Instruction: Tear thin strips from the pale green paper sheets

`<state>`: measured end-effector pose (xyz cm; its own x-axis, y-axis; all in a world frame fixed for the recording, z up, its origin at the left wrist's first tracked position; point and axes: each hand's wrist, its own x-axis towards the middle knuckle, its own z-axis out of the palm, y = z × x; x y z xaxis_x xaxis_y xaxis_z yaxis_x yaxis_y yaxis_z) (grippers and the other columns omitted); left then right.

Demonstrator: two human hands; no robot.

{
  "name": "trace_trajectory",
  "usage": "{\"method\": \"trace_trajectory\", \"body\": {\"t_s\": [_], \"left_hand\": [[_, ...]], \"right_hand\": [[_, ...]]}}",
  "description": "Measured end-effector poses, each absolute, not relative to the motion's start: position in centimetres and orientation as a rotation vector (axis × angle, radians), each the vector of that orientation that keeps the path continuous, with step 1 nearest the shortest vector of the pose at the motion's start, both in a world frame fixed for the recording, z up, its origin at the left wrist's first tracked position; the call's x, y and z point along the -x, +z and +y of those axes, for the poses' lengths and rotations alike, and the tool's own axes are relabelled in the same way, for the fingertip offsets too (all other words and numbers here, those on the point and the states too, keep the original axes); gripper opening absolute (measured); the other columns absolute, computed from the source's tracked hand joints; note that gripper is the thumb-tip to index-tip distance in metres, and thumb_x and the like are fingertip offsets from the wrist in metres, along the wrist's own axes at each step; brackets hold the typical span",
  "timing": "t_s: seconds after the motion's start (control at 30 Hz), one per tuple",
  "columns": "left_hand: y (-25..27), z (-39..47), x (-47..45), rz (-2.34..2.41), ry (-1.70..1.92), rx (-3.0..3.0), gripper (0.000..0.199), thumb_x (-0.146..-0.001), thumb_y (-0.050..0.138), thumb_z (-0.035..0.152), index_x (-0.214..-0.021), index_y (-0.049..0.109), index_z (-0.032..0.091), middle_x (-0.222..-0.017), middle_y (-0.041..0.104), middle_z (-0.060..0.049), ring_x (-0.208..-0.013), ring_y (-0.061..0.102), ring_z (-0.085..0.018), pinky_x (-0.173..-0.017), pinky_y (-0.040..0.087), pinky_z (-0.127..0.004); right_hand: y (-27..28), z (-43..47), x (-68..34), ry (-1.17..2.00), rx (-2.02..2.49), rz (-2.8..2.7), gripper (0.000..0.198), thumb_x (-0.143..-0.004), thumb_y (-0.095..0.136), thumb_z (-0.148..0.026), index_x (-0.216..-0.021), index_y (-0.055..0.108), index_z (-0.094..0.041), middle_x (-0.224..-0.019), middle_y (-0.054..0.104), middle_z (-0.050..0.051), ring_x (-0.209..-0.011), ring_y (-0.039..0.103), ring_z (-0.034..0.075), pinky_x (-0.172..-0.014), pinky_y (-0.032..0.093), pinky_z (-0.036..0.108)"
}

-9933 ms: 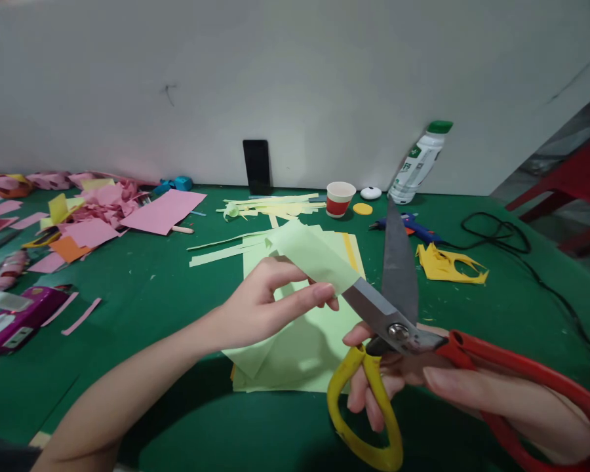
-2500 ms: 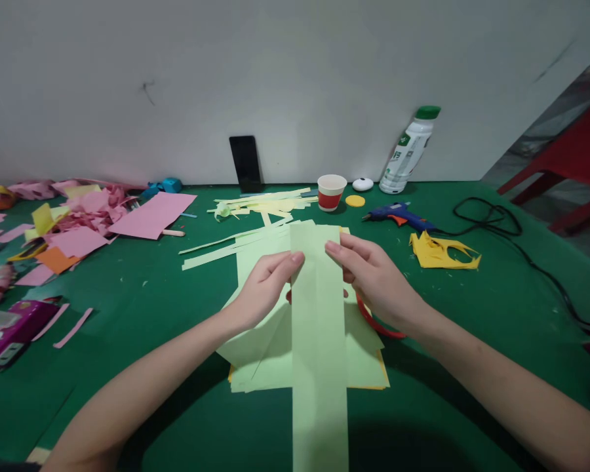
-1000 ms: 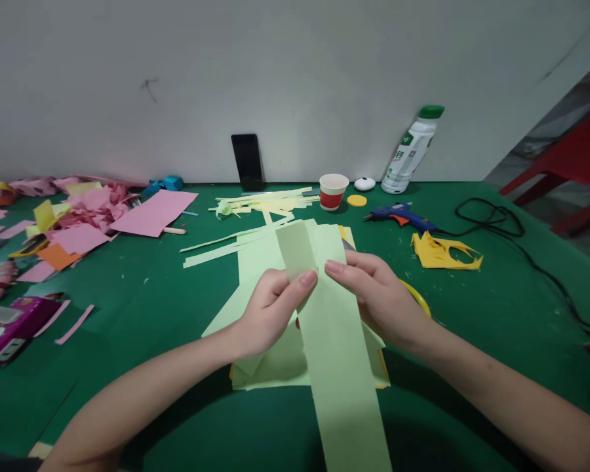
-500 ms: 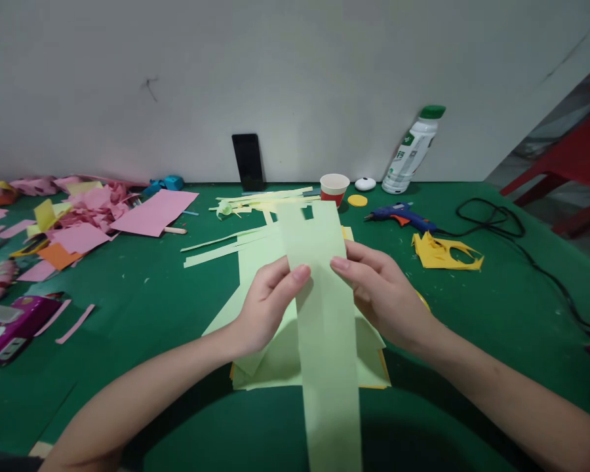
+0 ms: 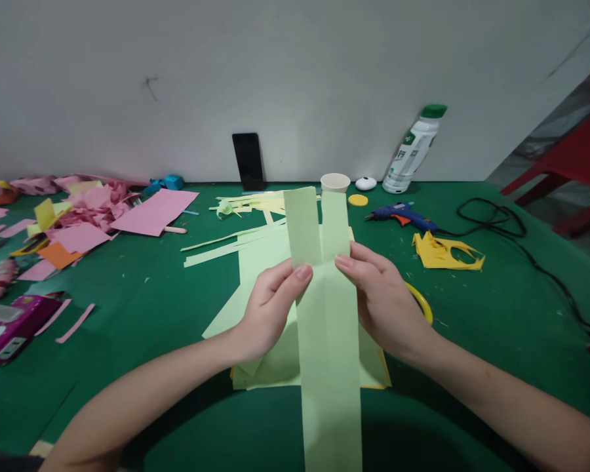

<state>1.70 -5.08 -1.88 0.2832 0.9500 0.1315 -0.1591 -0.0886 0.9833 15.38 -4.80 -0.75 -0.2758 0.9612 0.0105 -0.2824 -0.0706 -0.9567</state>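
Observation:
A long pale green paper strip (image 5: 328,354) stands between my hands, its lower end running out of view at the bottom. From the top edge down to my thumbs it is split in two; below that it is whole, with a faint crease down the middle. My left hand (image 5: 273,305) pinches the left half by its outer edge, thumb in front. The right half is pinched the same way by my right hand (image 5: 386,298). Behind the strip lies a stack of green paper sheets (image 5: 263,262), with some yellow-orange edges showing underneath.
Thin green strips (image 5: 216,252) lie beyond the stack. A paper cup (image 5: 335,182), a blue glue gun (image 5: 403,215), a yellow paper scrap (image 5: 445,252) and a leaning bottle (image 5: 413,151) stand or lie right. Pink paper scraps (image 5: 93,210) and a purple device (image 5: 17,328) are left.
The strip's split has lengthened from a short gap near the top down to the thumbs, and its two halves stand apart. My right hand has shifted slightly right.

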Motion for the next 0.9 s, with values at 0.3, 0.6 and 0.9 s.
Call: {"method": "trace_trajectory", "body": {"t_s": [0.3, 0.6, 0.9], "left_hand": [[-2.1, -5.2, -1.8, 0.841, 1.120, -1.356, 0.033, -0.082, 0.044, 0.044, -0.062, 0.043, 0.017, -0.056, 0.039, 0.002, -0.052, 0.036, -0.010, -0.045, 0.030, -0.021], [-2.5, -5.3, -2.1, 0.854, 1.163, -1.370, 0.035, -0.083, 0.043, 0.044, -0.061, 0.039, 0.018, -0.054, 0.035, 0.004, -0.048, 0.031, -0.008, -0.042, 0.026, -0.020], [-2.9, -5.3, -2.4, 0.828, 1.213, -1.318, 0.031, -0.084, 0.043, 0.040, -0.063, 0.043, 0.017, -0.057, 0.039, 0.003, -0.050, 0.033, -0.008, -0.044, 0.029, -0.019]], "right_hand": [[-0.5, -5.7, -14.7, 1.518, 0.934, -1.097, 0.020, -0.080, 0.049, -0.031, -0.062, 0.045, -0.022, -0.060, 0.041, -0.003, -0.053, 0.039, 0.011, -0.051, 0.038, 0.022], [-1.0, -5.9, -14.4, 1.460, 0.946, -1.058, 0.019, -0.079, 0.049, -0.029, -0.062, 0.045, -0.021, -0.059, 0.045, -0.004, -0.055, 0.043, 0.009, -0.051, 0.041, 0.019], [-1.7, -5.7, -14.0, 1.420, 0.899, -1.049, 0.012, -0.081, 0.048, -0.029, -0.071, 0.051, -0.023, -0.061, 0.047, -0.004, -0.054, 0.044, 0.009, -0.051, 0.041, 0.019]]}}
